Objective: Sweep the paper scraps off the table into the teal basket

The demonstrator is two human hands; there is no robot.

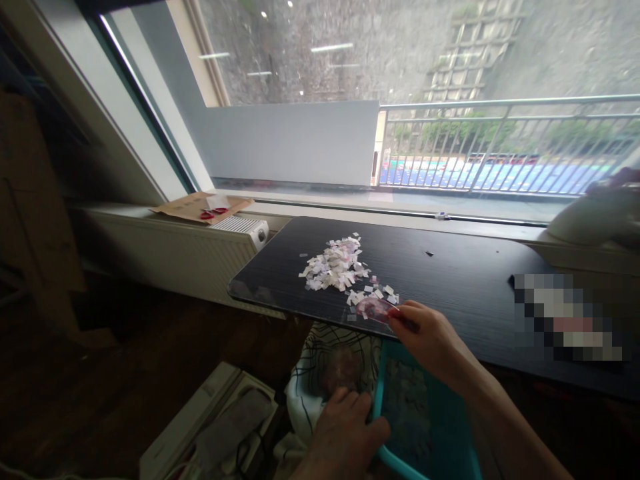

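Between its thumb and fingers, my right hand (433,340) pinches a small clear pinkish plastic bag (373,308) at the front edge of the black table (425,273). The bag lies against a few loose white paper slips. Just behind it is a heap of small white paper slips (333,267). Lower down, my left hand (345,427) is closed at the left rim of a teal plastic bin (383,393), its thumb over the rim. Small pieces lie dimly inside the bin. Beyond the left fingers, a pinkish crumpled clump (343,370) rests on a white cloth with dark lines (305,380).
Red-handled scissors (214,213) lie on a brown paper envelope (185,205) on the sill above a radiator (200,247). A blurred-out object (570,320) is on the table's right side. A pale box (215,427) stands on the floor at lower left.
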